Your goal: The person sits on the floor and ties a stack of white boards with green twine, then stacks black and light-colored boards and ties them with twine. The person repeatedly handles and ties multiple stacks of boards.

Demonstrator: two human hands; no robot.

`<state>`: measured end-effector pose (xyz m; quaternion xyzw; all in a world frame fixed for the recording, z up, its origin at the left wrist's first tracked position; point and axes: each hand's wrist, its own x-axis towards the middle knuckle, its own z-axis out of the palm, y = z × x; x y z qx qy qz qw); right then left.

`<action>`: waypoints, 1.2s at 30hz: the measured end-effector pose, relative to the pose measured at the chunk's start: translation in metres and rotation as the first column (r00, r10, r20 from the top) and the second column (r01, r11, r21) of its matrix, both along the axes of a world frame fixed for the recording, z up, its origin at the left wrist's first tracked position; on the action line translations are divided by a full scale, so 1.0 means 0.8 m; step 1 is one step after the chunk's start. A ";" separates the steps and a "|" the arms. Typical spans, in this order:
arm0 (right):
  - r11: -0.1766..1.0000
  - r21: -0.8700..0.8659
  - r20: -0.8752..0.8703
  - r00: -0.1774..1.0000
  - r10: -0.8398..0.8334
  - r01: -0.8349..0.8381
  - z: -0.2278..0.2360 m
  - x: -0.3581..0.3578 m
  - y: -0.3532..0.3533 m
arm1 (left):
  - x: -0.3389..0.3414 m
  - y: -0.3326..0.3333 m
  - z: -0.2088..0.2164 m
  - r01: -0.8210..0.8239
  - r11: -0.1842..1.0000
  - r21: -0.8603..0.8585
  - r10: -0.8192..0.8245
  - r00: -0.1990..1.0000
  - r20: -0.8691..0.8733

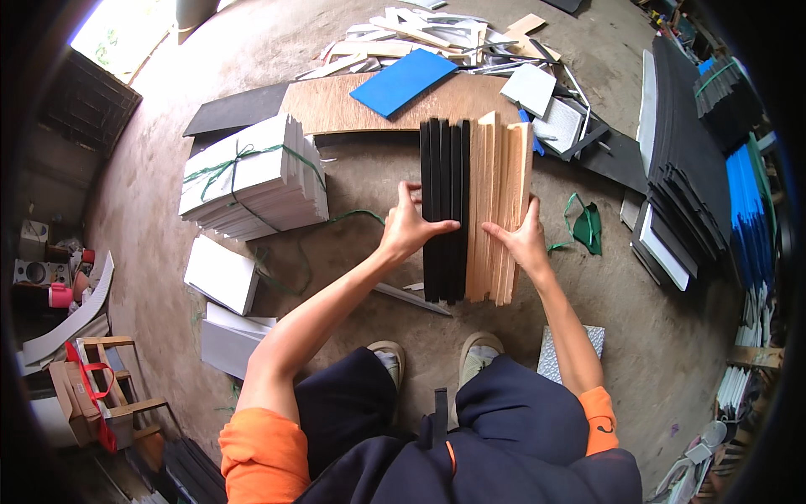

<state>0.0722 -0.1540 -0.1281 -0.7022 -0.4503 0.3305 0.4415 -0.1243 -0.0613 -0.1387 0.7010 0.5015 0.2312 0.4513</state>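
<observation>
Between my two hands stands a stack of thin sheets on edge, black sheets [445, 202] on the left and tan sheets [495, 202] on the right. My left hand [407, 223] presses the black side, its thumb lying across the edges. My right hand [519, 239] clasps the tan side the same way. To the left sits a white sheet bundle [243, 176] tied with green twine [227, 168]. Nearer me lie smaller white sheet stacks [222, 274] and a grey-white stack [231, 340].
Ahead lie a brown board [336, 105], a blue sheet [403, 81] and a heap of offcuts [420, 38]. Tall black sheets [684, 126] and blue sheets [747, 202] line the right. A green scrap with twine [588, 228] lies right of my hands. Wooden frames [117, 378] stand at left.
</observation>
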 end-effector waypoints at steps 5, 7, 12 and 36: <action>0.900 0.422 0.047 0.988 -0.144 0.111 -0.018 -0.011 0.001 | 0.000 -0.002 0.023 0.020 0.985 0.171 -0.088 0.912 0.401; 0.874 0.440 -0.147 0.977 -0.156 0.206 -0.046 -0.022 -0.009 | -0.006 -0.012 0.000 0.028 0.986 0.164 -0.092 0.914 0.395; 0.950 0.305 0.217 0.976 0.000 -0.067 -0.141 -0.008 -0.028 | -0.013 -0.034 -0.098 -0.010 0.967 0.256 -0.052 0.971 0.232; 0.980 -0.198 0.306 0.950 0.064 -0.002 -0.078 0.041 -0.010 | 0.033 0.013 -0.078 0.033 0.991 -0.132 -0.068 0.960 -0.272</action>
